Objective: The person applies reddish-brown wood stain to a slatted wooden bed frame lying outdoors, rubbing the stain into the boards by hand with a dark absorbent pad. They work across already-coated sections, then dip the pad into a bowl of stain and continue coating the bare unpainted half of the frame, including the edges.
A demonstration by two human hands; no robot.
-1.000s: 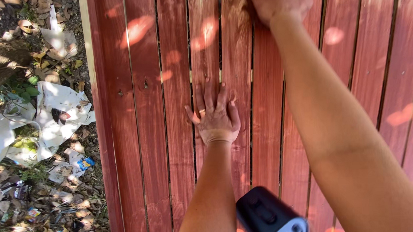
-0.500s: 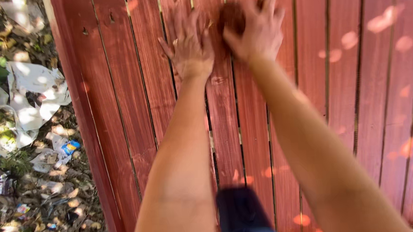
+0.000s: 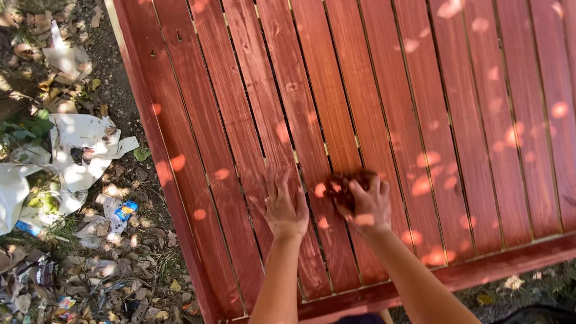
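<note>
Right hand [image 3: 367, 204] fingers curled on a dark pad [image 3: 343, 187], mostly hidden; left hand [image 3: 284, 205] flat, fingers spread on table [image 3: 375, 78]; both now nearer the edge.

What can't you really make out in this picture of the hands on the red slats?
- Head view: the dark wad under the right hand is mostly covered by its fingers; its kind is unclear.
- The left hand hides the slat beneath its palm.
- The red slatted panel is cut off by the top and right edges.
- Litter on the ground: too small to identify.
</note>
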